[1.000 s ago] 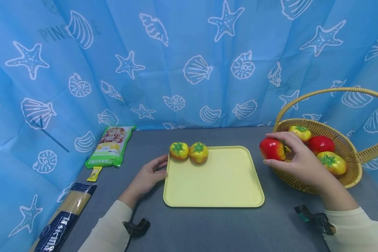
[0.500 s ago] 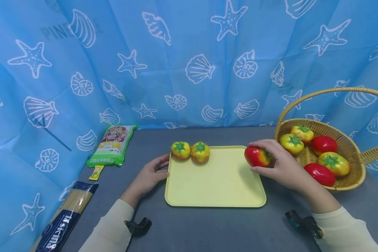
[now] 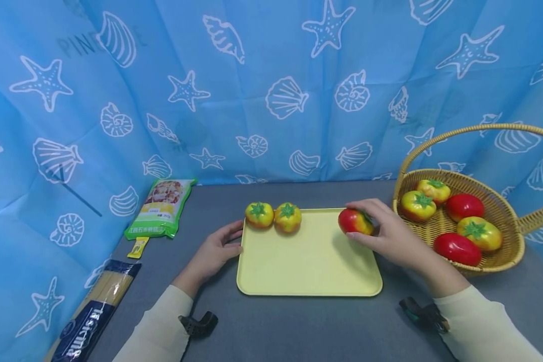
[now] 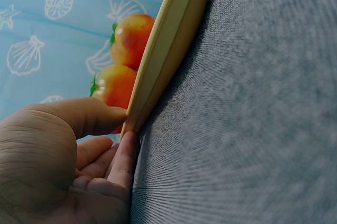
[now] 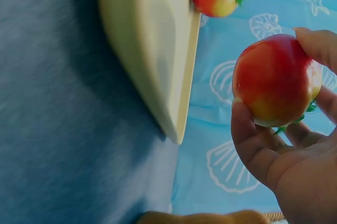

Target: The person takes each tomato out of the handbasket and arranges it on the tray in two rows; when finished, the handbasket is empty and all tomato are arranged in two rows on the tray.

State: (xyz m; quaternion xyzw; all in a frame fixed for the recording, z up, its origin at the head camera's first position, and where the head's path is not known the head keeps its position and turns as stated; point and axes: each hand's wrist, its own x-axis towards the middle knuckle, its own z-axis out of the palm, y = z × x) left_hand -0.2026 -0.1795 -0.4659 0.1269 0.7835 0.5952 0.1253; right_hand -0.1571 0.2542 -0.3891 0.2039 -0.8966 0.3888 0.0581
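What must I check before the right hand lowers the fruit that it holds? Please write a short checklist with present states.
1. Held fruit secure: ok, the right hand has it between thumb and fingers.
2. Tray steadied: ok, the left hand pinches its left edge.
3. Room for landing: ok, the tray's right part is bare; two other fruits sit at the far left corner.
4. Fruit touching the tray: not ok, it hangs above.
5. Fruit stays put when released: cannot tell.
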